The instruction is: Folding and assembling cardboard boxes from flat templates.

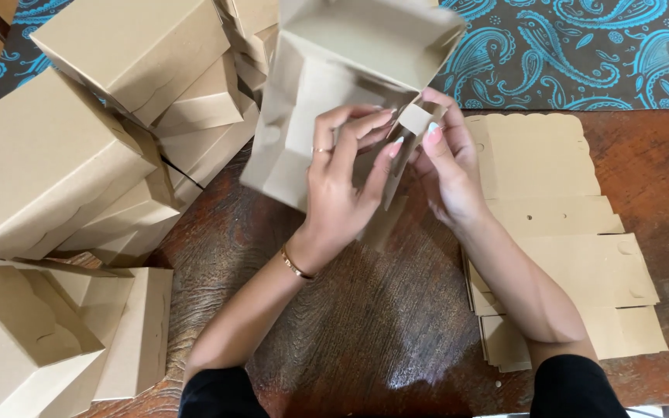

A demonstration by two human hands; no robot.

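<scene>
A half-folded brown cardboard box (334, 70) is held up over the wooden table (350, 325), its open inside turned toward me. My left hand (342, 182) grips the box's near wall, fingers curled over the edge; a ring and a gold bracelet show on it. My right hand (447, 166) pinches a small side flap (416, 118) of the same box between thumb and fingertips. Both forearms reach in from the bottom edge, in black sleeves.
Several folded brown boxes are piled at the left (79, 147), with more at the lower left (48, 333). A stack of flat box blanks (567, 248) lies at the right under my right forearm. A blue paisley cloth (582, 46) covers the far side.
</scene>
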